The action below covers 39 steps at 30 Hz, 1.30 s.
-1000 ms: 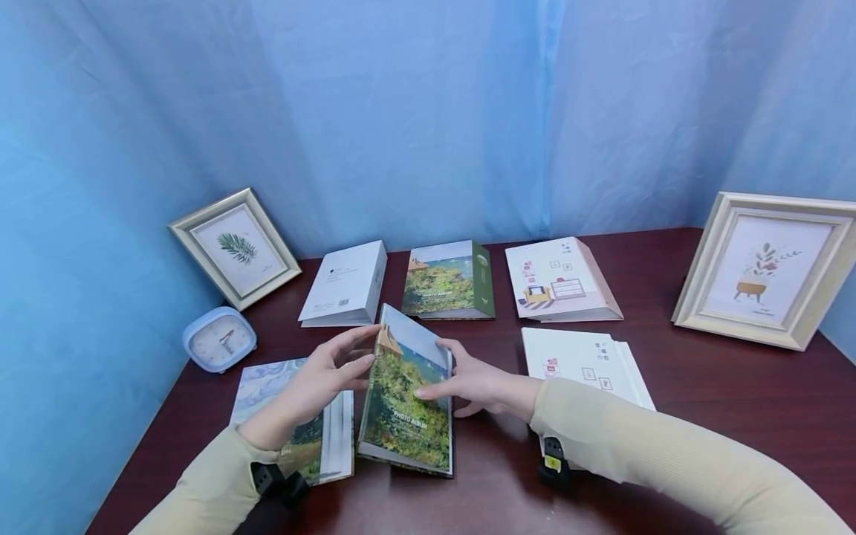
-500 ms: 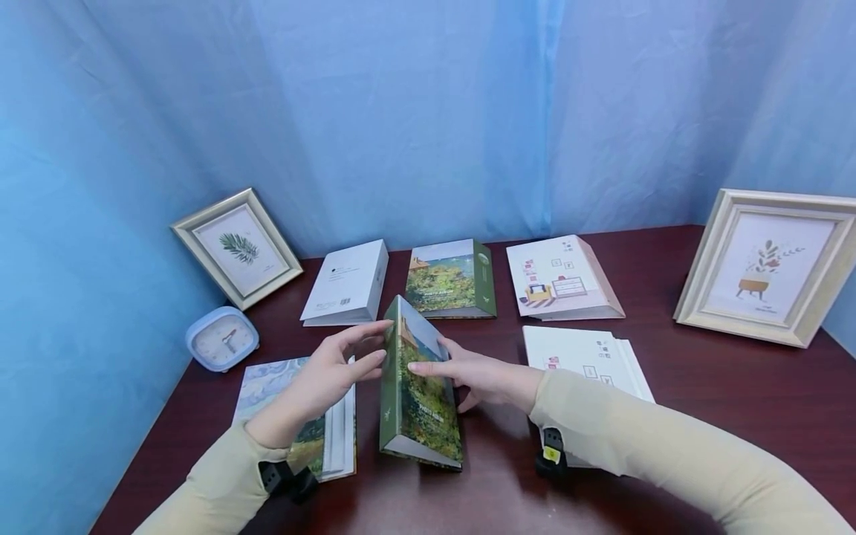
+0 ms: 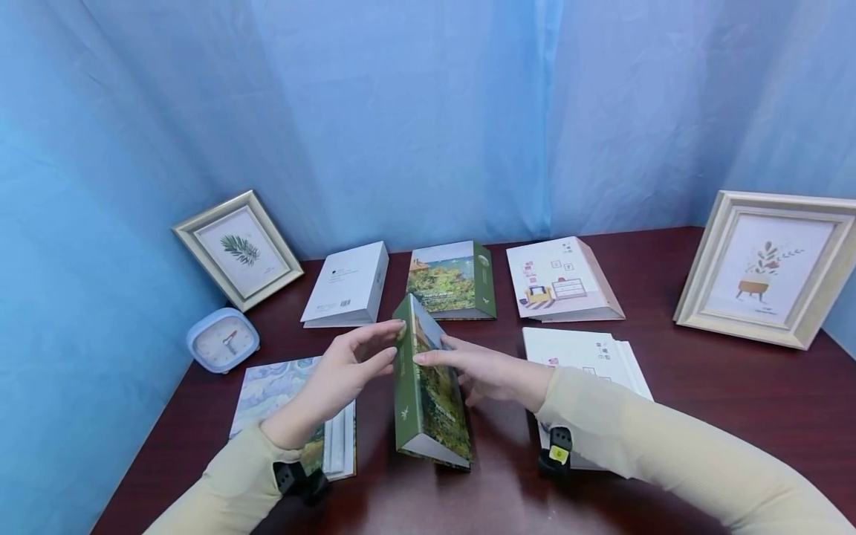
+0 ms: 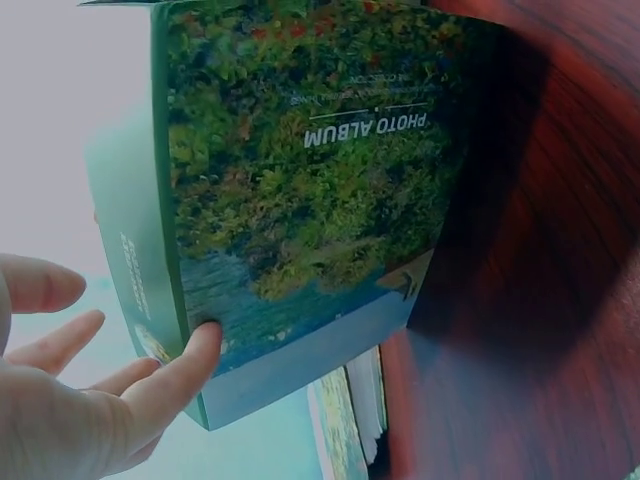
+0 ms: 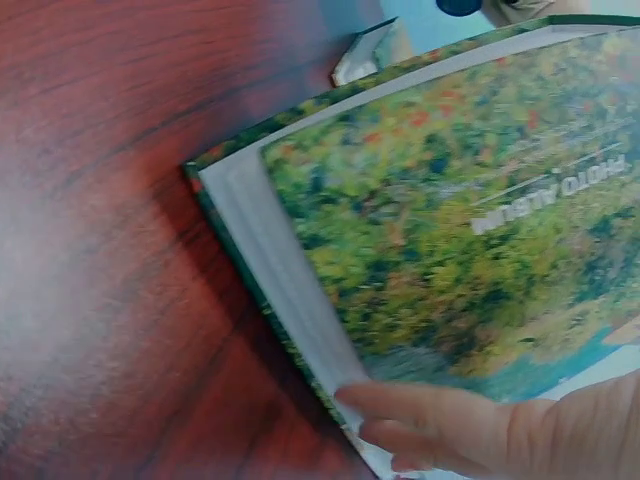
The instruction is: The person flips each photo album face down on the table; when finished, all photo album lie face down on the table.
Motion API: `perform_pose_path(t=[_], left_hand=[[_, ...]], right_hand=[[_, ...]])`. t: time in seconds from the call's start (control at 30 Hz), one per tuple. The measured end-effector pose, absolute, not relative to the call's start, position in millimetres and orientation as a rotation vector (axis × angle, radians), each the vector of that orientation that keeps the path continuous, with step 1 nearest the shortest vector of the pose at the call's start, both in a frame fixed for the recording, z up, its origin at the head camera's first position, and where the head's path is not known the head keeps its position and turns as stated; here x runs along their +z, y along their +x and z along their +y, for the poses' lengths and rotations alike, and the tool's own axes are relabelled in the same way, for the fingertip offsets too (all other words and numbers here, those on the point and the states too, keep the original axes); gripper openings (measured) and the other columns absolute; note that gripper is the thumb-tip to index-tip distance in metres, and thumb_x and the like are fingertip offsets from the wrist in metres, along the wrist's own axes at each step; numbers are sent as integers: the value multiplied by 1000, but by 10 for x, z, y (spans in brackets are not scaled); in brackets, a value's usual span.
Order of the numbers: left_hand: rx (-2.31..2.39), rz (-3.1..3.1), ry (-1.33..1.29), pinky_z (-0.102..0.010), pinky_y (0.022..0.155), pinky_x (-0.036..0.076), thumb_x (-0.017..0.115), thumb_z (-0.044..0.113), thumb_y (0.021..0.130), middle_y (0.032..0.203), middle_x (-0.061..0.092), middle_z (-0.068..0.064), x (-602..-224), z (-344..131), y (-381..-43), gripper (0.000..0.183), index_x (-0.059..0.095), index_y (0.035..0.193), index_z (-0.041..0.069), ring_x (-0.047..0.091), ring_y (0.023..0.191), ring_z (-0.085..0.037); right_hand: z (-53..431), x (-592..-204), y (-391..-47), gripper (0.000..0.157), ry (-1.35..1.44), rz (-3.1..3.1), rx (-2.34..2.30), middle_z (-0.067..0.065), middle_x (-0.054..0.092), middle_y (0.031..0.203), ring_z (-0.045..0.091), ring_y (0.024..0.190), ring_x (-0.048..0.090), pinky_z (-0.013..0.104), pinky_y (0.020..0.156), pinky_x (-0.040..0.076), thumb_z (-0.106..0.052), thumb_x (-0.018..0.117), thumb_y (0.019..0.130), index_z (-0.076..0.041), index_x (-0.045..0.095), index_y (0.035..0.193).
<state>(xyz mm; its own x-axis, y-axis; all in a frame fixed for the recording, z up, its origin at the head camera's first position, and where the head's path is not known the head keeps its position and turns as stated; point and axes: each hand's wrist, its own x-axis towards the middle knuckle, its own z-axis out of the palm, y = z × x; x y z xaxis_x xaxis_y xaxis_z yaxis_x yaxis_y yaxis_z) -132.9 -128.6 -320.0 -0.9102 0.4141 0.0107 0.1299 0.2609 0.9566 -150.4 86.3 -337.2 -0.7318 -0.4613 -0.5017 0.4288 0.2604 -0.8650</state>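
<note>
A green photo album (image 3: 428,386) with a landscape cover stands tilted on its page edge at the middle of the dark wooden table (image 3: 735,423). Its green spine points up and to the left. My left hand (image 3: 354,364) touches the spine side with straight fingers; the left wrist view shows a fingertip (image 4: 205,340) on the spine corner of the album (image 4: 300,180). My right hand (image 3: 478,370) lies against the front cover, one finger reaching across to the spine. In the right wrist view its fingers (image 5: 420,420) rest on the cover and page edge of the album (image 5: 440,230).
A swirl-painted album (image 3: 267,386) lies under my left forearm, a white album (image 3: 588,349) under my right. Behind stand a white album (image 3: 346,284), a second green album (image 3: 449,281) and a pink-white one (image 3: 560,279). Picture frames (image 3: 237,247) (image 3: 769,267) and a blue clock (image 3: 222,339) flank them.
The green album has tipped up from nearly flat onto its edge, spine side rising. Both hands followed it, staying on either side.
</note>
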Motion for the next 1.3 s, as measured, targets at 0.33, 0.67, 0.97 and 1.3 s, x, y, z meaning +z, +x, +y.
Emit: perform_pose_path(t=[0.33, 0.67, 0.97, 1.3], left_hand=[[1690, 2367, 524, -42, 93, 50, 53, 5, 95, 142, 47, -16, -3198, -1165, -1330, 39, 51, 134, 1, 42, 133, -30], [1715, 2423, 518, -43, 98, 46, 63, -5, 85, 150, 37, -14, -3244, -1047, -1323, 42, 58, 127, 0, 35, 138, -30], [1783, 2338, 552, -40, 93, 50, 64, -12, 81, 156, 18, -17, -3256, -946, -1313, 52, 54, 131, -2, 43, 130, -40], [1752, 2213, 658, -42, 94, 50, 66, -6, 84, 156, 14, -16, -3362, -917, -1378, 72, 33, 146, 7, 32, 137, -38]], right_hand=[[961, -3297, -1523, 88, -41, 1723, -1635, 29, 18, 150, 58, 127, 32, 67, 88, 43, -32, 58, 86, -22, 3, 154], [1107, -3266, -1519, 85, -135, 1641, -1721, 22, -2, 156, 61, 131, 23, 64, 89, 44, -20, 54, 90, -31, -1, 153], [1230, -3261, -1499, 83, -250, 1681, -1779, 21, 55, 124, 48, 123, 45, 60, 86, 48, -10, 51, 91, -31, 0, 153], [1348, -3252, -1485, 79, -269, 1707, -1754, 30, 27, 142, 44, 125, 44, 62, 89, 45, -7, 45, 91, -26, 0, 154]])
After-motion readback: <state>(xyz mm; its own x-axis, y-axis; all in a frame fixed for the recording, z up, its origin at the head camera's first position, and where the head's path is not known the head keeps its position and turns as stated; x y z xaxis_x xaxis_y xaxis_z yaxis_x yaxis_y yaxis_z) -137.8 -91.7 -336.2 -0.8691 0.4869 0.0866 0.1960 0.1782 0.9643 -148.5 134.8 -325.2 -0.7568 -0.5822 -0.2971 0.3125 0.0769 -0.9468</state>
